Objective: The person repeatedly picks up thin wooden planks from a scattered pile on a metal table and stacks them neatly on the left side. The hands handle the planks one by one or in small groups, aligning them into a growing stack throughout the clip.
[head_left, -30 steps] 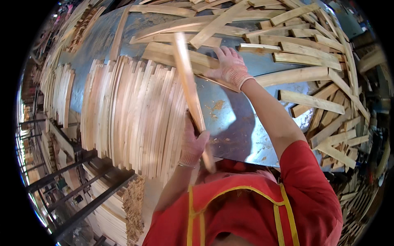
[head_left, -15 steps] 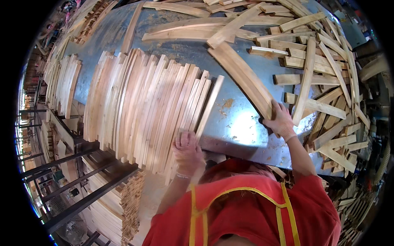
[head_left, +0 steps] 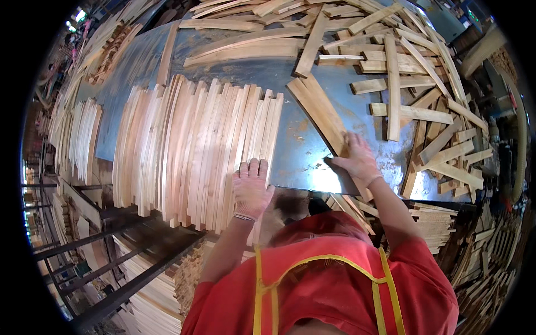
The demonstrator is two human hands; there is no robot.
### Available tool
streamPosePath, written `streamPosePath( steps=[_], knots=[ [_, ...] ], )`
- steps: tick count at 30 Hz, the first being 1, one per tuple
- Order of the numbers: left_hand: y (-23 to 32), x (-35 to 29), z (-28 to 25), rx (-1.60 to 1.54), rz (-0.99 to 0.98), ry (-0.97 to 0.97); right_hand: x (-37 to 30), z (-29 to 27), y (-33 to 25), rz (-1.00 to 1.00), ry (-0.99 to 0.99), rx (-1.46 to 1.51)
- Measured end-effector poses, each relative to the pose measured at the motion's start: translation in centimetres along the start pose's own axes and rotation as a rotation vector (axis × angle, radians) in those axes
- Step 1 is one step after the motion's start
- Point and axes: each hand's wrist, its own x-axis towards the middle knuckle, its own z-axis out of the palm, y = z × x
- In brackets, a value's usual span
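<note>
A row of wooden strips (head_left: 206,145) stands packed side by side on the metal table (head_left: 290,167), left of centre. My left hand (head_left: 252,190), in a pale glove, lies flat with its fingers stretched over the near right end of that row. To the right, a wooden board (head_left: 319,109) lies slanted on the table, its near end past the edge. My right hand (head_left: 358,159), also gloved, spans this board, with the thumb by its left edge and the fingers over its top. Part of the board is hidden under that hand.
Loose wooden pieces (head_left: 385,67) lie crisscrossed along the table's far and right sides. Another bundle of strips (head_left: 86,139) stands at the far left. Dark metal bars (head_left: 139,282) and more stacked wood (head_left: 151,310) are below left. A hose (head_left: 523,151) hangs at the right.
My right hand has drawn the board nearer, past the table's edge. At the row's right end, the strip that stood apart now lies against the others. My left hand's fingers have straightened.
</note>
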Motion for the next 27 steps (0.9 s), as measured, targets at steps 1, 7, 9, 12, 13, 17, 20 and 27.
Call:
streamPosePath(
  steps=[1,7,9,12,13,17,20,27],
  knots=[
    [0.1,0.0,0.0,-0.011,0.010,0.034,0.7,1.2,-0.7,0.012,0.003,-0.037],
    [0.0,0.5,0.8,-0.192,-0.049,0.069,0.1,3.2,-7.4,0.234,-0.187,0.710],
    [-0.7,1.0,2.9,-0.260,-0.025,0.192,-2.5,8.1,-9.2,0.158,-0.216,1.067],
    [1.1,2.9,2.6,-0.262,0.020,0.172,-1.2,9.7,-10.9,-0.083,-0.510,0.819],
    [2.1,2.8,2.3,-0.154,0.042,0.189,-0.2,9.6,-10.7,-0.169,-0.655,0.688],
    [4.0,2.7,2.0,0.096,-0.021,0.081,9.7,0.8,-3.8,-0.294,-0.271,0.349],
    [5.3,3.1,1.3,0.174,-0.096,0.092,17.6,-7.2,5.8,0.035,0.211,0.045],
    [7.6,4.7,-0.9,0.171,-0.171,0.086,15.0,-4.4,20.0,0.171,0.314,-0.010]
  ],
)
